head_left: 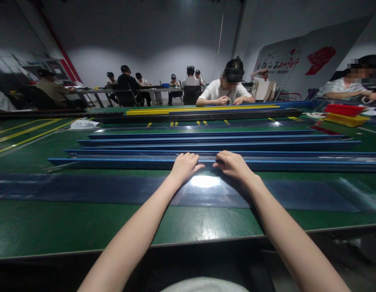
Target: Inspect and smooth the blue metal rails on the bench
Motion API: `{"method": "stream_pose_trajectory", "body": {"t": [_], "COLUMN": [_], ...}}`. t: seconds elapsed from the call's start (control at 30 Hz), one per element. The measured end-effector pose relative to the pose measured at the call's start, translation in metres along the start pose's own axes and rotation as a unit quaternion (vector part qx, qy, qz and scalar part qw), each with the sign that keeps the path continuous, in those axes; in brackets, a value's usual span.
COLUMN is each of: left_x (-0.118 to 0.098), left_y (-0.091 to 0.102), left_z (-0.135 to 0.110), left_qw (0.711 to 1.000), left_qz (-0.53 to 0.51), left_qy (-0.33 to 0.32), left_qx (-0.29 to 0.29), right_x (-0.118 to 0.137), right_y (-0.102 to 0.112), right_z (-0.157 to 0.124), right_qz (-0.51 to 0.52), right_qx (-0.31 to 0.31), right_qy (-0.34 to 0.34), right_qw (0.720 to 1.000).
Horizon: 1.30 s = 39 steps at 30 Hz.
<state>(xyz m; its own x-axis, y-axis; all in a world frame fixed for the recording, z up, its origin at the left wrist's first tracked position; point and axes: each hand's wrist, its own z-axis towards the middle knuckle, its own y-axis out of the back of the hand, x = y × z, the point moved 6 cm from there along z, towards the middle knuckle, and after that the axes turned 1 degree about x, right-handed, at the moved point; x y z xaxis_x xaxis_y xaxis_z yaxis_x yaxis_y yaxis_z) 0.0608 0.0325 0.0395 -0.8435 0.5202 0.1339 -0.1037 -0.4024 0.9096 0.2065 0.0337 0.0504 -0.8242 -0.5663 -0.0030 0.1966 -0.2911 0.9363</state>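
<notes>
Both my hands are on the nearest long blue channel strip, which lies across the green table. My left hand grips its near wall, fingers bent over the top and thumb along the front. A short way to the right, my right hand holds the same strip, its fingers curled over the edge. The fingertips of both hands are partly hidden inside the channel. Closer to me lies a flat, clear plastic sheet, shining under the light between my forearms. Further blue channel strips run parallel just beyond.
The green table has its front edge close to me. Yellow and black strips lie at the far side, where a person sits. Red and yellow trays stand at the right. A white packet is at the left.
</notes>
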Motion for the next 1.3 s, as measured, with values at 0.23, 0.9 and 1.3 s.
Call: {"method": "stream_pose_trajectory", "body": {"t": [0.23, 0.9, 1.3], "left_x": [-0.001, 0.0, -0.001], "left_y": [0.001, -0.001, -0.002], "left_z": [0.001, 0.001, 0.001], "left_qw": [1.0, 1.0, 1.0], "left_qz": [0.01, -0.01, -0.008], "left_qy": [-0.006, -0.017, -0.013], "left_qx": [-0.006, -0.001, 0.01], "right_x": [-0.005, -0.012, -0.004], "right_y": [0.006, 0.009, -0.005], "right_z": [-0.003, -0.008, -0.005], "right_qz": [-0.002, -0.02, -0.018], "right_qx": [0.003, 0.023, 0.064], "right_qy": [-0.022, -0.062, -0.045], "right_qw": [1.0, 0.998, 0.997]}}
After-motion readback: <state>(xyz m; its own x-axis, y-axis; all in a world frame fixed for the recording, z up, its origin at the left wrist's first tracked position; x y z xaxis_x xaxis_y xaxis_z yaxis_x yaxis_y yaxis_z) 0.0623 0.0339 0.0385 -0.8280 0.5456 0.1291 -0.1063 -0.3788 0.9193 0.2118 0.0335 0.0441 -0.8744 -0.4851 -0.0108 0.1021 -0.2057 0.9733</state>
